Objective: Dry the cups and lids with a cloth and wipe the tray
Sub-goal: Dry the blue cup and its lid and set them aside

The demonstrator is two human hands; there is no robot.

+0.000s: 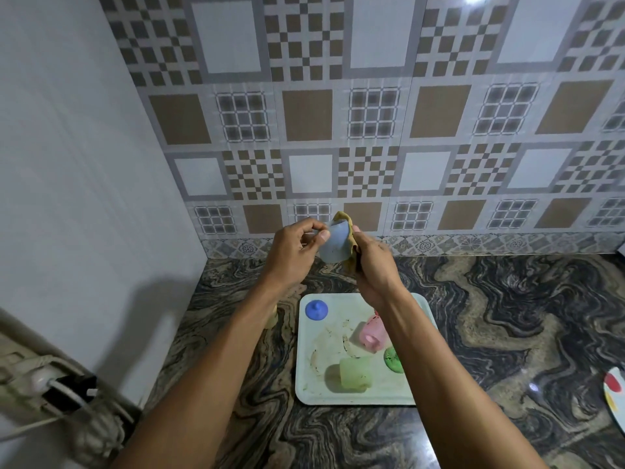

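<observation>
Above the counter, my left hand (pixel 297 248) grips a pale blue cup (pixel 334 242) by its rim. My right hand (pixel 372 265) holds a yellow-brown cloth (pixel 350 238) pressed against the cup's far side. Below them lies a pale green tray (pixel 311 384) with dirty smears. On it lie a blue lid (pixel 316 310) at the far left, a pink cup (pixel 372 335) on its side, a light green cup (pixel 356 373) on its side, and a green lid (pixel 392 358) partly hidden by my right forearm.
The tray sits on a dark marbled counter (pixel 507 316) against a patterned tile wall (pixel 372 130). A plain white wall (pixel 84 164) closes the left side. A plate edge with red and yellow (pixel 615 397) shows at the right. A small yellowish object (pixel 271 318) peeks from behind my left forearm.
</observation>
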